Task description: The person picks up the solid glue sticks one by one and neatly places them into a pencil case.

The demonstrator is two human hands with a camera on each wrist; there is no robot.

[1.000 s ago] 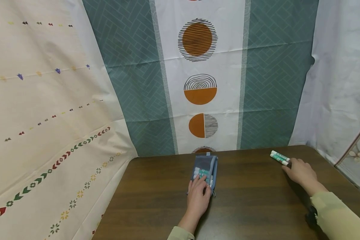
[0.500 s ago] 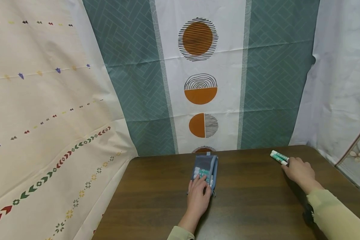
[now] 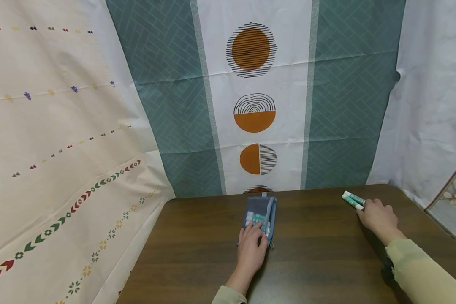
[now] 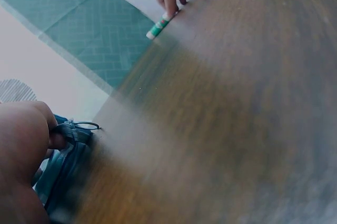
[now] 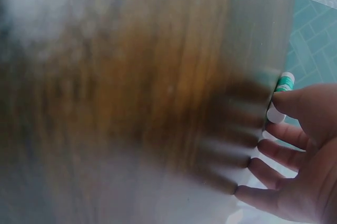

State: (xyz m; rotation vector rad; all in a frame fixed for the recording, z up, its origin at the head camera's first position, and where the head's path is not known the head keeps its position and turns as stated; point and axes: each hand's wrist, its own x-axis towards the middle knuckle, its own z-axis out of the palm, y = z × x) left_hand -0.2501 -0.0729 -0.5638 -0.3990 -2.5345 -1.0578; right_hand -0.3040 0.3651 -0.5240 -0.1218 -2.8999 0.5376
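A blue-grey zipped mesh pouch (image 3: 257, 205) lies on the table, with several white-capped green sticks showing inside. My left hand (image 3: 252, 249) holds its near end, fingers over the mesh and thumb at the zipper side. In the left wrist view the pouch (image 4: 66, 166) is partly hidden by that hand (image 4: 23, 150). Two green-and-white glue sticks (image 3: 352, 200) lie side by side at the far right. My right hand (image 3: 378, 218) holds their near ends between thumb and index finger. The right wrist view shows its other fingertips on the tabletop, beside a glue stick (image 5: 285, 83).
The dark wooden table (image 3: 308, 261) ends at a patterned teal and white cloth (image 3: 346, 105) behind. Cream cloth (image 3: 80, 147) hangs along the left and white cloth (image 3: 433, 105) on the right. A zipper pull ring (image 4: 87, 125) sticks out from the pouch.
My right hand has shifted slightly left, and the glue sticks have moved a little with it. The left hand and the pouch stay in place.
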